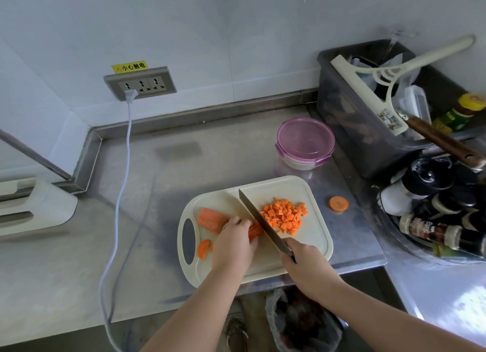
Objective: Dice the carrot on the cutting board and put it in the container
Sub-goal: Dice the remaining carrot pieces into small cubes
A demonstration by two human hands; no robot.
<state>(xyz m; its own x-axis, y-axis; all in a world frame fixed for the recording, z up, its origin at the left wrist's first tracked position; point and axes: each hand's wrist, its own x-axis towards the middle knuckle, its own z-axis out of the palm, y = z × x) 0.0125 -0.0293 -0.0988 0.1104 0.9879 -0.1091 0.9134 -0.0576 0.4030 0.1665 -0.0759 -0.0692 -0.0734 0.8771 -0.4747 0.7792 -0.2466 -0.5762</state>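
While I watched from my remote seat, the work sat on the cream plastic cutting board with an oval handle hole (313, 193), lying on the brushed steel surface (157, 193). At the board's left end lay an uncut orange carrot chunk (210, 217) and, nearer me, a half-round carrot slice (203, 249). The left hand (234, 242) pressed down on a small bundle of orange carrot strips (254, 231), its fingers (238, 221) curled over them, tips close to the blade. Right of it the long steel kitchen knife (259, 220) stood edge-down across the strips, tip pointing away from me. Right of the blade lay the heap of small orange carrot dice (285, 215). The right hand (306, 268) gripped the knife's handle, fingers wrapped tight round it. I judged the step to be cross-cutting the strips into cubes. To do it well I would have wanted knuckles leading and tips tucked back, the bundle held square, and each cut matched in width to the dice in the heap. The risk was the strips fanning apart under the hand. Beyond the board stood the round clear container with a pink clip-on lid (305, 141), lid on, so it would need opening. A round orange carrot end (338, 203) lay apart on the surface, right of the board.
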